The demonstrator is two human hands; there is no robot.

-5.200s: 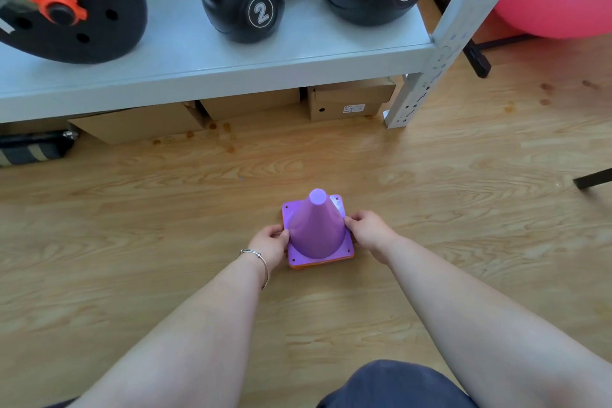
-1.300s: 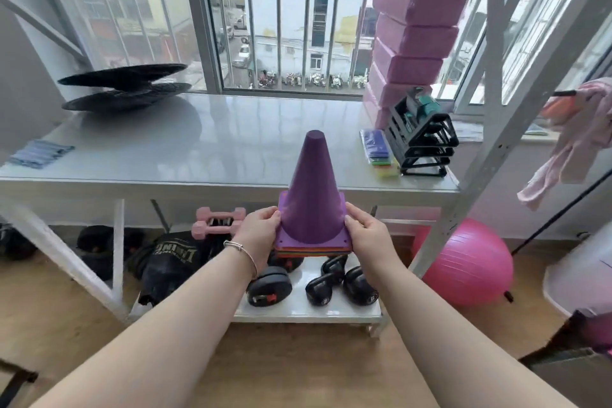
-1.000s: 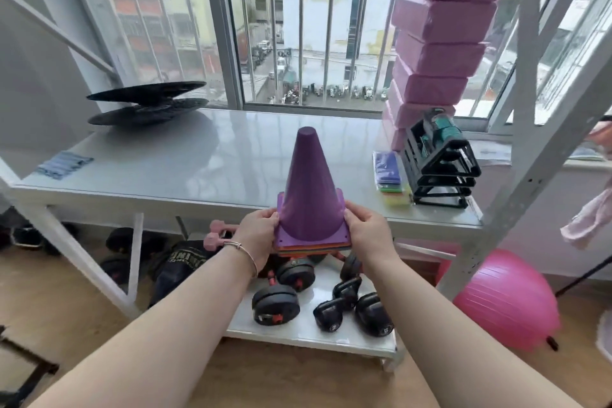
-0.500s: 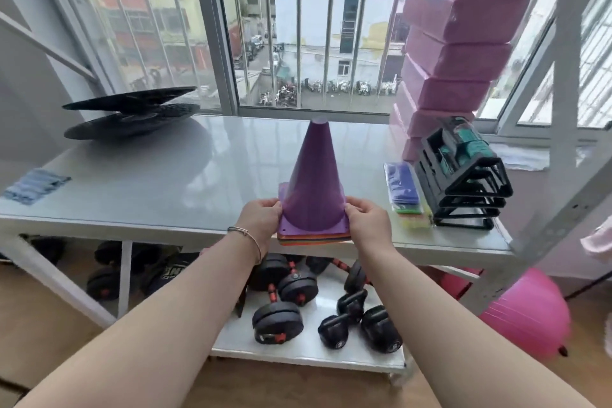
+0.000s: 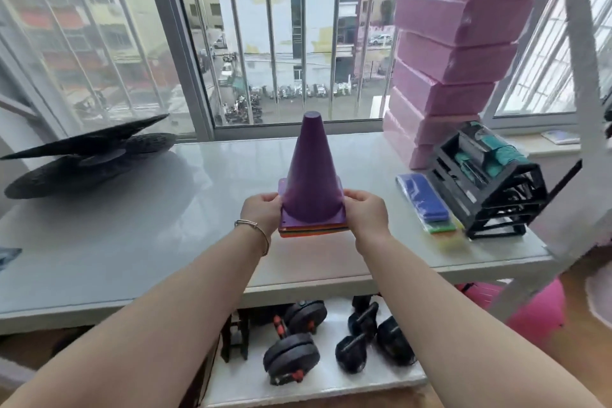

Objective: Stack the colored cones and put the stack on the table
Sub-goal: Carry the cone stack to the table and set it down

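The cone stack (image 5: 311, 182) has a purple cone on top, and coloured base rims of the cones beneath it show at the bottom. It stands upright over the middle of the grey table (image 5: 132, 225), at or just above the surface; I cannot tell whether it touches. My left hand (image 5: 261, 213) grips the left side of the base. My right hand (image 5: 366, 215) grips the right side.
Black discs (image 5: 86, 156) lie at the table's left. Pink foam blocks (image 5: 447, 53) are piled at the back right, with a black rack (image 5: 486, 185) and a blue packet (image 5: 424, 202) in front. Dumbbells and kettlebells (image 5: 331, 341) sit on the lower shelf. A pink ball (image 5: 536, 311) rests on the floor.
I have lifted the stack from the floor and carried it forward over the table edge. It now sits lower and farther in over the tabletop, with both hands still holding it.
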